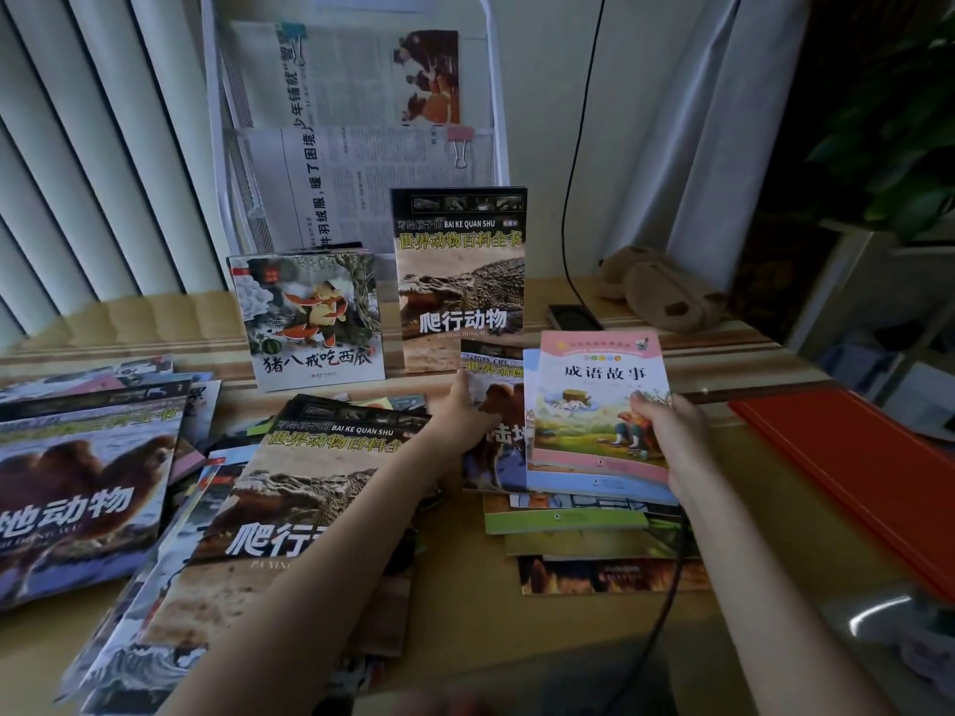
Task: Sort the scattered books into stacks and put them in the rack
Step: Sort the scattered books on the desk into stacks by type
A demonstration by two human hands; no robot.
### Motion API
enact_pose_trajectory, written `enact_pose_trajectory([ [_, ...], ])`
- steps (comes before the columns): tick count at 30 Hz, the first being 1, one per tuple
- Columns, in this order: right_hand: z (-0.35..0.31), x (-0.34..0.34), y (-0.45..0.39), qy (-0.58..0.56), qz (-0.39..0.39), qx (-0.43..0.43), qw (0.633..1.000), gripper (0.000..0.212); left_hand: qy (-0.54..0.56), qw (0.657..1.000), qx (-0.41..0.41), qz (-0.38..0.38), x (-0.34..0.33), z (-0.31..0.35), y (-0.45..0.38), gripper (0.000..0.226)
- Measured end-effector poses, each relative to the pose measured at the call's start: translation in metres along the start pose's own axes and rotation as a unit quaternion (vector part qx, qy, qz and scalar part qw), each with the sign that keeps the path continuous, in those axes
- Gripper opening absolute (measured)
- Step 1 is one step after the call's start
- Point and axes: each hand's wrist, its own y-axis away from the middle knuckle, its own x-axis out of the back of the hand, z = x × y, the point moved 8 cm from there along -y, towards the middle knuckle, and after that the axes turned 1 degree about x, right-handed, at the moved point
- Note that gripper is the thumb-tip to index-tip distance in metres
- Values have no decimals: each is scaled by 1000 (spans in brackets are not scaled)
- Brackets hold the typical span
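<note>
While the right hand (666,431) pinches the pink storybook (599,400) by its edge, the left hand (465,410) grips the camel book (496,405) beneath. Both sit atop a stack (584,524) before the white rack (356,147), where 2 books (310,323) lean upright.

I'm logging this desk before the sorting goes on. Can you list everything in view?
rack: one, white wire, back centre, holding newspapers.
upright books: two, leaning at the rack's foot, crocodile and cartoon covers.
scattered books: many, mixed colours, left and centre of desk.
pink book: one, atop the right pile.
camel book: one, brown, beneath the pink one.
red folder: one, right edge.
slippers: a pair, tan, back right.
plant: one, green, upper right.
left hand: on the camel book.
right hand: grips the pink book.
</note>
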Motion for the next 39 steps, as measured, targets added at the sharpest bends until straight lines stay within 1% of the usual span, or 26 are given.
enact_pose_trajectory([
  [2, -4, 0, 4, -16, 1, 25, 1000, 21, 42, 999, 25, 15, -1, 0, -1, 84],
  [3, -6, -1, 5, -20, -3, 34, 999, 21, 89, 995, 46, 24, 0, -1, -3, 76],
  [5, -8, -2, 6, -22, -18, 38, 999, 20, 188, 978, 88, 28, 2, -4, -9, 48],
  [6, -8, -4, 6, -24, -27, 37, 999, 19, 219, 969, 108, 22, 1, -6, -9, 36],
  [8, -6, -6, 5, -26, -43, 29, 998, 19, 236, 962, 135, -7, -5, -9, -5, 15],
  [10, -5, -8, 4, -21, -53, 22, 998, 21, 229, 961, 151, -35, -8, -8, -3, 5],
  [13, -2, -10, 2, -16, -63, 18, 998, 35, 210, 966, 137, -69, -9, -2, -3, 10],
  [14, -2, -10, 1, -19, -64, 18, 998, 34, 193, 970, 131, -73, -10, 0, -4, 15],
  [16, 0, -8, -1, -34, -63, 20, 997, 21, 156, 976, 135, -76, -12, 2, -4, 20],
  [19, -1, -3, -2, -47, -54, 35, 997, 14, 124, 978, 144, -83, -16, 7, 0, 12],
  [22, -2, -2, 0, -50, -56, 43, 996, 13, 130, 978, 138, -88, -17, 16, 1, 4],
  [27, -1, 0, 0, -56, -67, 51, 995, 16, 181, 968, 147, -93, -23, 20, 3, 7],
  [31, -2, -3, 0, -43, -78, 59, 994, 14, 187, 967, 147, -92, -23, 9, 2, 11],
  [33, -2, -5, 1, -28, -82, 60, 994, 23, 193, 965, 150, -99, -27, 3, 4, 13],
  [36, -2, -6, 0, -6, -86, 58, 995, 37, 208, 961, 139, -117, -34, -1, 6, 22],
  [38, -3, -7, 2, 4, -86, 55, 995, 40, 224, 954, 140, -139, -38, 1, 7, 24],
  [39, -3, -8, 2, 4, -88, 53, 995, 39, 228, 952, 140, -149, -40, 2, 6, 20],
])
